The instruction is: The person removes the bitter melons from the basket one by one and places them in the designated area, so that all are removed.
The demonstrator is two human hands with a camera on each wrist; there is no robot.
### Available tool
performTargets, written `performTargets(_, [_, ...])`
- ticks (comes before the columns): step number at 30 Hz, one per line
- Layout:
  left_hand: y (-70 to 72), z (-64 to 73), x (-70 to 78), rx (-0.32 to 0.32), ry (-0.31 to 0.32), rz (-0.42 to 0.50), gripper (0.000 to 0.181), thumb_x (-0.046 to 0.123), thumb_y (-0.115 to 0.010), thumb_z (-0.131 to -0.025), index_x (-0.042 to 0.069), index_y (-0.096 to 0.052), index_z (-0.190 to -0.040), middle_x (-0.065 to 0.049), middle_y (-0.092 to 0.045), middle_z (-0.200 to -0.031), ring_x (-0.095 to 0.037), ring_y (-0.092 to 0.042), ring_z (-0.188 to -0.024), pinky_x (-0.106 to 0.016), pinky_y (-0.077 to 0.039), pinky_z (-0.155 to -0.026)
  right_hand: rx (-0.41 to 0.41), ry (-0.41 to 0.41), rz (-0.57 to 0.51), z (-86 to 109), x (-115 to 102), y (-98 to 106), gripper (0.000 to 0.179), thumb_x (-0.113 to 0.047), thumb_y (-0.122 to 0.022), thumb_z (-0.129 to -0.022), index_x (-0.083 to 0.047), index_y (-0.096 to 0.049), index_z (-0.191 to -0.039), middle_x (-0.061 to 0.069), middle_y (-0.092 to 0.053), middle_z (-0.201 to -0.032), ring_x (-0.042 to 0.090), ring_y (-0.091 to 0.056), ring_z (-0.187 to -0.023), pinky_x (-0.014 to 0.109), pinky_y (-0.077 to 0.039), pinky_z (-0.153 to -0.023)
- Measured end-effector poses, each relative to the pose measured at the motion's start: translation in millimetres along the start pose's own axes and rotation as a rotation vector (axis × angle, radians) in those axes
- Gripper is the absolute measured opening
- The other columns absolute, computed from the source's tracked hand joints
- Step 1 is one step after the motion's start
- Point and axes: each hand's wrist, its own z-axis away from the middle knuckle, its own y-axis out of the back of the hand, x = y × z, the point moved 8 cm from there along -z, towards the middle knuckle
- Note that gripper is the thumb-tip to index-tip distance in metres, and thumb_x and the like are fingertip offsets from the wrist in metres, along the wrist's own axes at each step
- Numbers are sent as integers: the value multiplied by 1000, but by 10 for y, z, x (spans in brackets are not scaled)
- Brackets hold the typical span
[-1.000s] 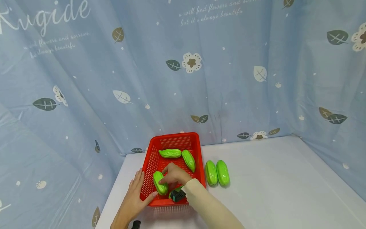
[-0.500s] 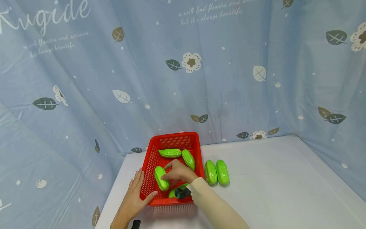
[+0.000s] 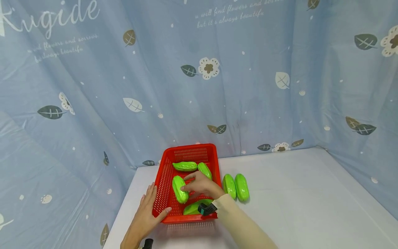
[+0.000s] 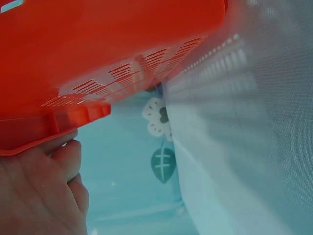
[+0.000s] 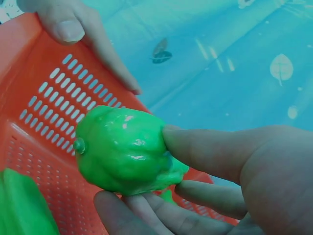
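1. The person's bare left hand (image 3: 144,214) is at the near left corner of a rectangular red plastic basket (image 3: 192,152) with slotted walls; its grip is clamped on that corner, thumb over the rim, fingers along the outside.
2. Inside the basket's outline, a glossy bright green oblong gourd (image 3: 178,188) is held above the basket floor.
3. Behind it, a green pointed gourd (image 3: 185,167) lies crosswise near the far wall.
4. At the near wall, a green rounded gourd (image 3: 192,208) lies partly hidden beneath the right wrist.
5. The bare right hand (image 3: 203,185) has its grip closed round the oblong gourd, thumb on one side, fingers beneath.
6. Beyond that hand, a green slanted gourd (image 3: 204,169) is partly covered.
7. A cream sleeve (image 3: 240,221) covers the right forearm.
8. Two green upright-lying gourds (image 3: 242,187) sit side by side on the white counter (image 3: 295,193), just outside the basket.
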Motion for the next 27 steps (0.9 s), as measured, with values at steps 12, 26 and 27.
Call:
performTargets(12, [4, 18, 3, 9, -9, 23, 108, 60, -70, -88, 1, -20, -164, -16, -15, -175, -42, -13, -161, -70, -18, -125, -8, 49, -91, 134, 6, 245, 49, -13, -78, -91, 2, -63, -136, 16, -74, -109, 22, -74, -91, 56, -63, -85])
performTargets(26, [15, 26, 10, 12, -11, 34, 109, 61, -70, -88, 1, -20, -164, -15, -14, -175, -42, -13, -161, -71, -19, -124, 39, 102, -78, 367, 32, 583, 52, -18, -76, -94, 0, -60, -141, 23, -71, -124, 22, -75, -96, 48, -65, -82])
performTargets(27, [13, 24, 4, 10, -7, 35, 109, 61, -70, -88, 1, -20, -164, -15, -13, -175, -42, -13, -161, -71, -19, -124, 45, 104, -77, 391, 29, 607, 53, -18, -75, -94, 0, -60, -141, 23, -70, -124, 22, -75, -97, 47, -65, -81])
